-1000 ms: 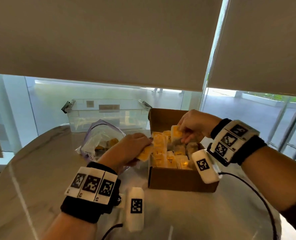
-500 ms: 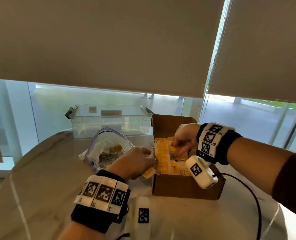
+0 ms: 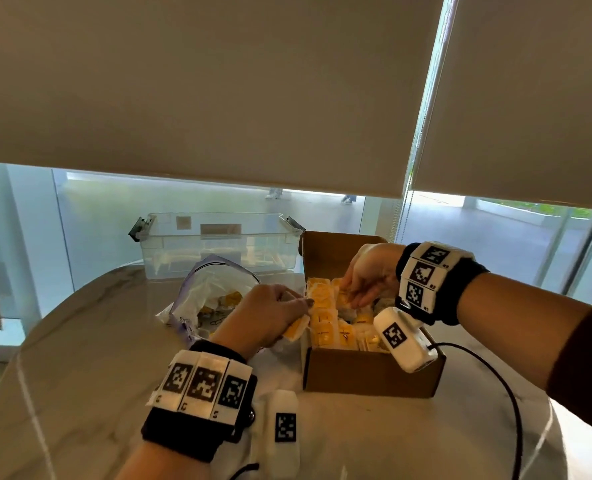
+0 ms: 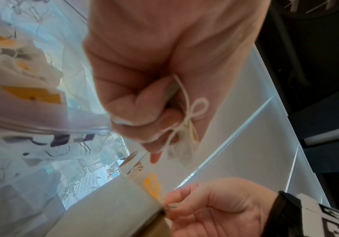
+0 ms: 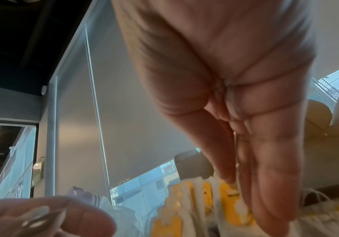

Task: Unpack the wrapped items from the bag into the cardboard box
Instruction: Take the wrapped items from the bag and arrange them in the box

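Change: our left hand (image 3: 270, 317), gripping a yellow packet (image 3: 296, 329), has dropped to the box (image 3: 370, 375) edge | right hand (image 3: 370, 277), fingers straight, now presses packed rows flat | bag (image 3: 211, 292) still holds more.

Open cardboard box (image 3: 367, 374) sits at the table's centre, packed with yellow-and-white wrapped items (image 3: 325, 313). The crumpled clear bag (image 3: 211, 292) lies open at its nine o'clock.

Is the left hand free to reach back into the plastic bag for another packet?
Probably not yet: the left hand already grips a wrapped packet beside the cardboard box. The bag gapes open alongside.
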Motion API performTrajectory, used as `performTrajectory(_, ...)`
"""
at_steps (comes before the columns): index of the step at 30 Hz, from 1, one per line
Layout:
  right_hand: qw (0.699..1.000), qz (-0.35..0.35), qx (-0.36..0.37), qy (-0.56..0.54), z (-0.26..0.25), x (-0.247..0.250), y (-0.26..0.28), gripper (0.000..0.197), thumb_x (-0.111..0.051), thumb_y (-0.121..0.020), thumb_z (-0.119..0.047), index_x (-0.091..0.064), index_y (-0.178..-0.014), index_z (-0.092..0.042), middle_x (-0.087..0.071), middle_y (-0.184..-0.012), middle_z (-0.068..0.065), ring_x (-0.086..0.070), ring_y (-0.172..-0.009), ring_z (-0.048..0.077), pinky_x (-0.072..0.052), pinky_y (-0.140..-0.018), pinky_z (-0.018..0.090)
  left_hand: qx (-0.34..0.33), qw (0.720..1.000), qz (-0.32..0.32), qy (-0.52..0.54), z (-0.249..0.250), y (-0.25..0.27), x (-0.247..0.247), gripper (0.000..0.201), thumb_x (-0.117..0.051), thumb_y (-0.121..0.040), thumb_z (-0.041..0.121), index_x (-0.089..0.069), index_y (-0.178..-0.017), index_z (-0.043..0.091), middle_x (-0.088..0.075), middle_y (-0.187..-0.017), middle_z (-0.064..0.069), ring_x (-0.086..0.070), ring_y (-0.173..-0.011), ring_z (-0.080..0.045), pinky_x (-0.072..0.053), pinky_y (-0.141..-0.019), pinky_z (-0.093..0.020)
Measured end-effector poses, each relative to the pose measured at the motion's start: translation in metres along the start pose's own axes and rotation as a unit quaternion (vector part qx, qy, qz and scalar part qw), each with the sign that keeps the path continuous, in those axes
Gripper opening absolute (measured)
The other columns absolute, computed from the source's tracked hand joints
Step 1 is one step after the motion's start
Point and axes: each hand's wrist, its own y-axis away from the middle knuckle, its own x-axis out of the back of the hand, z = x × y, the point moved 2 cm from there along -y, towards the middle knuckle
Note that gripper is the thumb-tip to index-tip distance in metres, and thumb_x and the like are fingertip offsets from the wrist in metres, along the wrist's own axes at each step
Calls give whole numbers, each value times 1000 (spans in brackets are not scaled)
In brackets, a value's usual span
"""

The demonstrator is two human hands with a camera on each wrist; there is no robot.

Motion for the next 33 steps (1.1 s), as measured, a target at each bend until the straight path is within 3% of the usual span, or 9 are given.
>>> performTrajectory(2,1000,4,8,10,-1,4,6,23,-48,-93,4,-58,-113,-1,-64,-87,14,-64,-50,14,-54,-50,21,-13,998,27,61,2,1,2,14,-58,-91,31,-59,-82,20,-55,-48,9,-44,-34,2,-37,-40,-11)
performTrajectory(4,1000,7,15,12,-1,9,11,18,-48,-93,4,-59,-107,-2,-63,-83,13,-63,-55,15,-54,-51,21,-13,993,41,113,4,2,2,20,-55,-92,32,-59,-78,19,-51,-41,8,-40,-33,0,-35,-37,-13)
performTrajectory(10,996,35,87,3,-2,18,26,14,-53,-90,4,-63,-98,-1,-66,-83,15,-65,-64,18,-55,-53,24,7,968,44,249,7,0,0,19,-48,-97,26,-58,-86,14,-47,-57,-1,-40,-38,-3,-36,-38,-14)
performTrajectory(16,977,42,201,-67,-12,11,50,5,-58,-89,-5,-63,-92,-5,-68,-80,12,-64,-60,15,-55,-57,23,14,947,48,319,7,1,-2,14,-44,-98,23,-57,-99,19,-56,-75,-3,-48,-59,-10,-44,-58,-22)
performTrajectory(20,959,-11,254,-122,-13,-18,66,15,-63,-87,-18,-62,-95,-5,-69,-80,10,-66,-63,16,-56,-61,25,-6,937,55,346,10,2,-3,17,-44,-98,20,-53,-112,16,-56,-73,-3,-49,-61,-11,-42,-62,-25)
performTrajectory(25,941,29,282,-183,-11,-45,68,25,-72,-80,-15,-56,-98,-10,-69,-83,10,-66,-61,13,-58,-60,25,-20,914,45,403,11,1,-5,23,-45,-98,15,-50,-120,17,-62,-86,-3,-59,-73,-11,-49,-71,-26)
performTrajectory(28,927,39,283,-243,-8,-51,65,28,-74,-77,-10,-57,-98,-9,-70,-84,12,-67,-65,16,-59,-67,30,-8,891,33,452,13,2,-5,19,-40,-99,21,-54,-111,16,-62,-89,-4,-61,-79,-13,-51,-77,-28)
performTrajectory(30,921,42,283,-264,-5,-52,63,24,-74,-77,-7,-58,-96,-10,-70,-84,12,-68,-67,17,-59,-68,30,-3,872,18,490,14,3,-5,26,-37,-99,31,-57,-101,15,-63,-88,-7,-62,-79,-16,-50,-78,-30)
performTrajectory(33,921,30,290,-258,-2,-49,61,18,-68,-82,-6,-62,-99,-7,-69,-87,12,-68,-71,16,-58,-66,28,-4,849,29,528,12,2,-4,37,-33,-97,43,-54,-99,13,-64,-93,-11,-61,-89,-22,-48,-87,-38)
